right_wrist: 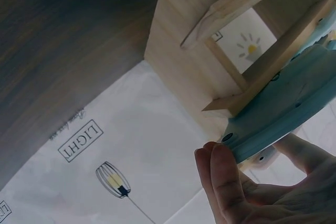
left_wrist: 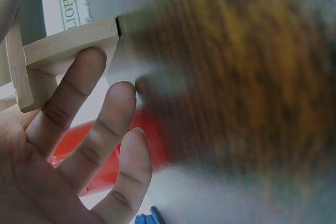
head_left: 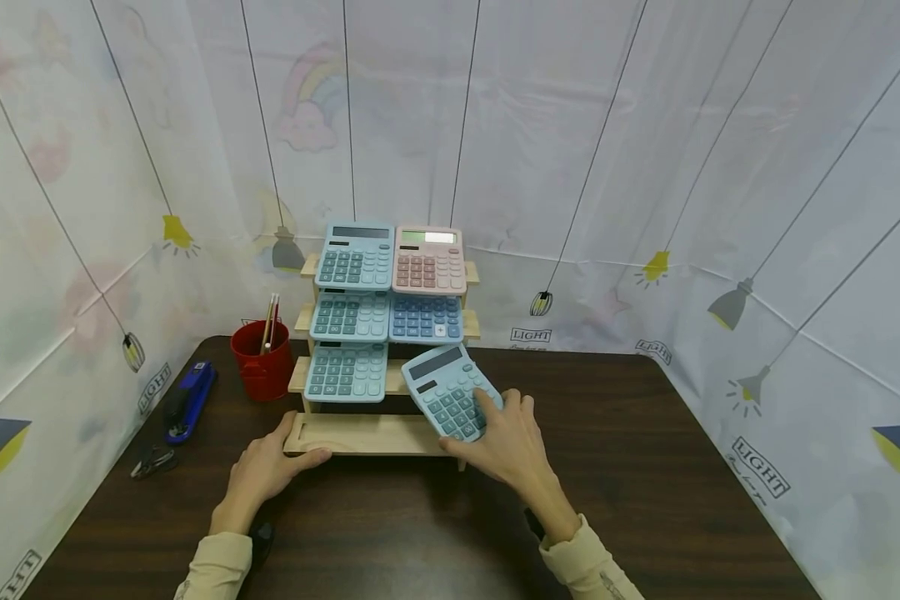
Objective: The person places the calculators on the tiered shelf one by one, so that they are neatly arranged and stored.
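A stepped wooden rack (head_left: 367, 435) stands on the table with calculators on its upper tiers. My right hand (head_left: 513, 442) grips a light blue calculator (head_left: 450, 392) by its lower right part, thumb at the bottom edge. This calculator is tilted, overlapping the right side of the lower two tiers; its teal underside shows in the right wrist view. At the rack's lower left end, my left hand (head_left: 262, 471) holds the bottom tier between thumb and fingers. Light blue calculators (head_left: 347, 372) fill the left column. A pink calculator (head_left: 429, 260) sits top right, above a darker blue calculator (head_left: 426, 319).
Left of the rack stands a red bucket (head_left: 262, 367) with pencils in it. A blue stapler (head_left: 190, 402) and a small dark metallic object (head_left: 153, 461) lie farther left. Patterned white curtains (head_left: 570, 167) enclose the dark wooden table (head_left: 645, 467) at the back and sides.
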Tool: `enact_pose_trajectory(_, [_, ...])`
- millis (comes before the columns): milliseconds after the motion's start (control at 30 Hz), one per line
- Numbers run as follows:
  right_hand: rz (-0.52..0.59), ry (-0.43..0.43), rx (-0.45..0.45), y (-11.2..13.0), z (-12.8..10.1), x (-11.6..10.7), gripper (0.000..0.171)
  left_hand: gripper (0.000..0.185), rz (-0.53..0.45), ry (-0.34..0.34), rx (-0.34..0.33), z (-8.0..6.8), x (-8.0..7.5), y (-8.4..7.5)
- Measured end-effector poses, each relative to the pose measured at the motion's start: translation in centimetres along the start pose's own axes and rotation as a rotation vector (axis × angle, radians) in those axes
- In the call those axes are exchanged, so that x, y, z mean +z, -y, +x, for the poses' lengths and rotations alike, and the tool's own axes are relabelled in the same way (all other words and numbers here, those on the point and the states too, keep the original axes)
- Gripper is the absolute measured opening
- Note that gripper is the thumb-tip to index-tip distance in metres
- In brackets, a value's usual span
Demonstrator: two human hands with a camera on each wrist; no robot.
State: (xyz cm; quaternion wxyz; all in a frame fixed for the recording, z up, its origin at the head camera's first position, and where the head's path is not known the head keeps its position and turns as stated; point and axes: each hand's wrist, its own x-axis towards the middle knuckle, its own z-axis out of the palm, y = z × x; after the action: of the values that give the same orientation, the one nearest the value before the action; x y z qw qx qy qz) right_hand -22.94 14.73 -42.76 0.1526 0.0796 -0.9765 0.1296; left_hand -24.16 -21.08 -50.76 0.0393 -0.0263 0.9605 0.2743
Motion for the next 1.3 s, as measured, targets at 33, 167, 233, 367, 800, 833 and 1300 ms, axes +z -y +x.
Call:
enact_pose_trajectory(33, [-0.001, -0.003, 0.0, 0.2, 0.1, 0.0, 0.094, 0.117, -0.001, -0.001, 0.0, 0.0, 0.0, 0.0])
enact_pose_trajectory(167, [-0.008, 0.013, 0.024, 0.9, 0.7, 0.3, 0.095, 0.117, -0.001, 0.001, 0.0, 0.0, 0.0, -0.1])
enact_pose_trajectory(233, [-0.012, 0.02, 0.042, 1.3, 1.0, 0.5, 0.097, 0.117, -0.004, 0.003, -0.001, 0.0, 0.0, -0.1])
enact_pose_trajectory(367, [-0.019, 0.021, 0.059, 2.2, 1.8, 1.1, 0.101, 0.116, -0.006, -0.001, -0.004, -0.1, 0.1, 0.0])
enact_pose_trajectory(800, [-0.094, -0.025, 0.088, 4.5, 3.7, 2.7, 0.105, 0.117, 0.003, 0.005, -0.01, -0.3, 0.1, -0.1])
enact_pose_trajectory(833, [-0.11, -0.026, 0.081, 4.6, 3.7, 2.8, 0.106, 0.117, 0.002, 0.004, -0.011, -0.3, 0.1, -0.1])
enact_pose_trajectory(1300, [-0.049, -0.009, -0.011, 4.7, 4.0, 2.6, 0.095, 0.118, 0.004, 0.003, -0.005, 0.0, 0.0, -0.1])
